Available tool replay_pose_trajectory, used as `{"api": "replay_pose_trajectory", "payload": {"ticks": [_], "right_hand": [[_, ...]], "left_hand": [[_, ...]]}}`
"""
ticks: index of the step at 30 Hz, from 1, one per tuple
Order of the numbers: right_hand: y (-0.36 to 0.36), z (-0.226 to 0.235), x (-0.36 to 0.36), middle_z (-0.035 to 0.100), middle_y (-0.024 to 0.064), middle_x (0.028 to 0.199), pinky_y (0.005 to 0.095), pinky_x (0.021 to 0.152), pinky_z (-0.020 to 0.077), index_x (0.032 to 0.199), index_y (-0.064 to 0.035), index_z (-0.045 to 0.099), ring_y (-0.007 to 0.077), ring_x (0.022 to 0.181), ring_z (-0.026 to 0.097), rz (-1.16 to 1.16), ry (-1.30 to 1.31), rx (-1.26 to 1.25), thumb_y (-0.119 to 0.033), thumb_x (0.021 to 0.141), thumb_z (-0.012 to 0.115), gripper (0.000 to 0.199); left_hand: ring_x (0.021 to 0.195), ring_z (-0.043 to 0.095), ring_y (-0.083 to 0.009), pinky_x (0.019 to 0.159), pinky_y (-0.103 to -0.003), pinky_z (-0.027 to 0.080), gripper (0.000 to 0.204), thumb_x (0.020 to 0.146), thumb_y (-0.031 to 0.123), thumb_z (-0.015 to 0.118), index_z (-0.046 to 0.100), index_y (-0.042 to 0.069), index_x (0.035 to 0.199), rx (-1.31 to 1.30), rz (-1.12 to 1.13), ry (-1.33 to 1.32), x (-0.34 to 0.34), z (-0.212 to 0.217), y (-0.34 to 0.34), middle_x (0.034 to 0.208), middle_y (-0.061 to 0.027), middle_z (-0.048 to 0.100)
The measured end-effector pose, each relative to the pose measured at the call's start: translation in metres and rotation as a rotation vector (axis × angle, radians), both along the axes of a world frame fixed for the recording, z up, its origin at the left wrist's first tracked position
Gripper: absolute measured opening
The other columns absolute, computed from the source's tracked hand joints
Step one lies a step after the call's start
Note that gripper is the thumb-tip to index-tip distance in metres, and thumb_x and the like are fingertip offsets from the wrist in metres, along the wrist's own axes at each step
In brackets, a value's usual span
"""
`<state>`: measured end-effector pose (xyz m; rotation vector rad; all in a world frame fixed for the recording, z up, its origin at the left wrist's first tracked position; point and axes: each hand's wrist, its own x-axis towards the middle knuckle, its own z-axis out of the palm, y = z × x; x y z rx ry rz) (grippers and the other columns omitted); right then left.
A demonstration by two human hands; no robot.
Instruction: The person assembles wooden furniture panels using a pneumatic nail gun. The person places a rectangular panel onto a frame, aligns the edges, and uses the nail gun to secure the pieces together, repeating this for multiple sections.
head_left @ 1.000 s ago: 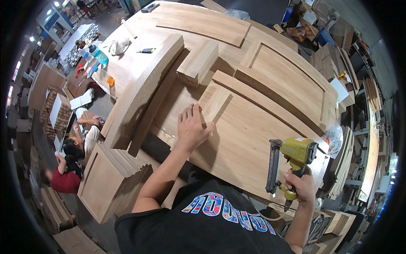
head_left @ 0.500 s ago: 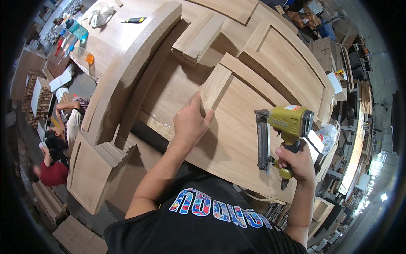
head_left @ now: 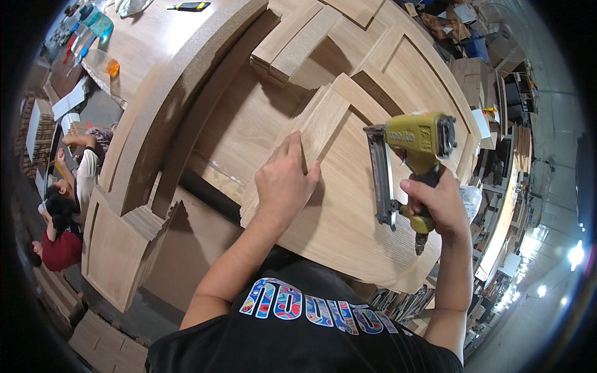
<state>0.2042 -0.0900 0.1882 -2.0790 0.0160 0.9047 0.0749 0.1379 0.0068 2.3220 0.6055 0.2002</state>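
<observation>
A: Where are the hands?

B: The left hand [head_left: 283, 180] lies flat, fingers together, pressing a strip [head_left: 311, 133] of light wood down along the left edge of the panel [head_left: 348, 211] on the table [head_left: 149, 43]. The right hand [head_left: 435, 202] is clamped round the grip of a yellow nailer [head_left: 410, 149], held just above the panel, right of the strip.

A: Is it touching the wood?

B: I judge not: its nose hangs over the panel's middle (the tip is hard to make out).

A: How far along is the work?

B: The strip is placed and held. I can see no nails in it, so the fastening seems still to do. Farther off, a similar framed panel [head_left: 416, 68] and loose strips [head_left: 298, 40] lie waiting. Two people [head_left: 62, 211] sit low at the left.
</observation>
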Motion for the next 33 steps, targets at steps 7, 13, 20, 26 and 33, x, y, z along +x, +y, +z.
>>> {"api": "replay_pose_trajectory", "payload": {"ticks": [7, 13, 20, 26, 33], "right_hand": [[0.016, -0.015, 0.023, 0.061, -0.0001, 0.07, 0.0299, 0.053, 0.0521, 0.122, 0.0053, 0.067, 0.0102, 0.056, 0.058, 0.016, 0.027, 0.04, -0.015, 0.095, 0.087, 0.039], [0.024, -0.016, 0.024, 0.061, -0.0001, 0.07, 0.0296, 0.053, 0.0516, 0.121, 0.0049, 0.067, 0.0101, 0.056, 0.058, 0.027, 0.042, 0.038, -0.015, 0.096, 0.087, 0.038], [0.03, -0.018, 0.027, 0.06, -0.0006, 0.071, 0.0292, 0.054, 0.0509, 0.134, 0.0054, 0.068, 0.0099, 0.057, 0.057, 0.022, 0.014, 0.025, -0.015, 0.096, 0.086, 0.047], [0.036, -0.022, 0.039, 0.06, -0.001, 0.072, 0.0288, 0.054, 0.0509, 0.14, 0.0059, 0.066, 0.0095, 0.057, 0.057, 0.048, 0.038, 0.036, -0.015, 0.097, 0.086, 0.052], [0.035, -0.025, 0.043, 0.061, -0.001, 0.072, 0.0285, 0.054, 0.0511, 0.143, 0.0063, 0.064, 0.0091, 0.057, 0.057, 0.063, 0.057, 0.034, -0.015, 0.098, 0.085, 0.054]], "left_hand": [[0.1, 0.082, -0.0388, 0.086, -0.049, 0.067, 0.074, 0.091, 0.035, 0.087, 0.061, 0.005, 0.154, 0.0, -0.004, 0.014, -0.001, -0.004, 0.002, 0.139, -0.0157, 0.077], [0.098, 0.082, -0.0374, 0.082, -0.048, 0.068, 0.073, 0.09, 0.035, 0.087, 0.062, 0.006, 0.152, -0.002, 0.016, 0.012, 0.0, -0.004, 0.001, 0.138, -0.0152, 0.078], [0.096, 0.082, -0.0366, 0.081, -0.047, 0.068, 0.073, 0.088, 0.035, 0.088, 0.063, 0.008, 0.151, 0.001, 0.031, 0.006, 0.001, -0.003, -0.001, 0.135, -0.0146, 0.079], [0.097, 0.082, -0.0368, 0.082, -0.047, 0.067, 0.074, 0.088, 0.035, 0.089, 0.063, 0.008, 0.152, -0.005, 0.037, -0.015, 0.001, -0.003, 0.0, 0.134, -0.0133, 0.079], [0.098, 0.082, -0.0369, 0.083, -0.047, 0.067, 0.073, 0.088, 0.034, 0.089, 0.062, 0.008, 0.151, -0.014, 0.044, -0.002, 0.001, -0.003, -0.001, 0.135, -0.0134, 0.078]]}}
